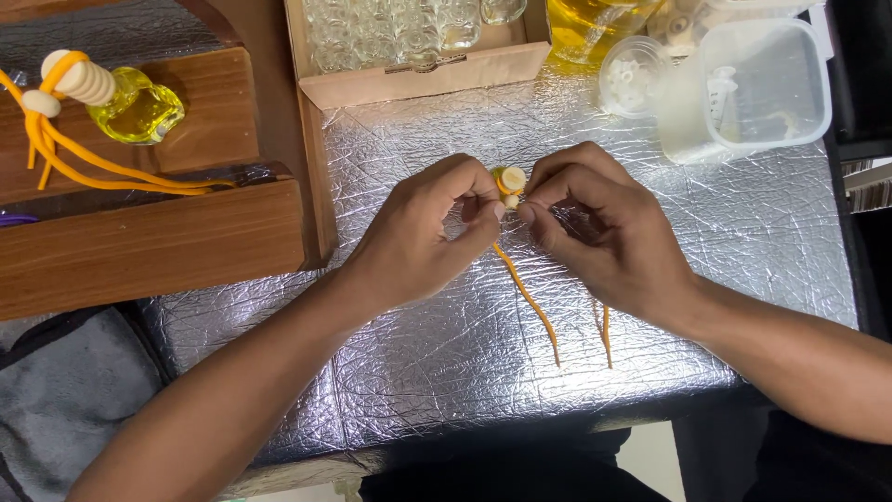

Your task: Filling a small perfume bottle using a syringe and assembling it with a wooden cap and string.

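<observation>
Your left hand (423, 237) and right hand (599, 228) meet at the centre of the frame, fingertips of both pinched together on a small cream cap (513, 178) with an orange cord (530, 302) running through it. The cord's two ends trail down toward the lower middle, lying on the crinkled foil sheet (762, 232) that covers the table.

Around you it's pretty crowded up top. A cardboard box (418, 79) of clear glass bottles sits at the upper centre, just above your hands. To its right there's a jar (585, 28) of yellow liquid, a little round tub (632, 76) of white bits, and a clear plastic tub (767, 88) in the upper right. At the upper left, a wooden rack (149, 242) holds a finished bottle (139, 110) of yellow liquid with a pale ribbed cap and orange cord.

Nothing lies between your hands and the foil's near edge at the bottom; the open foil is mostly to the right and below your hands.
</observation>
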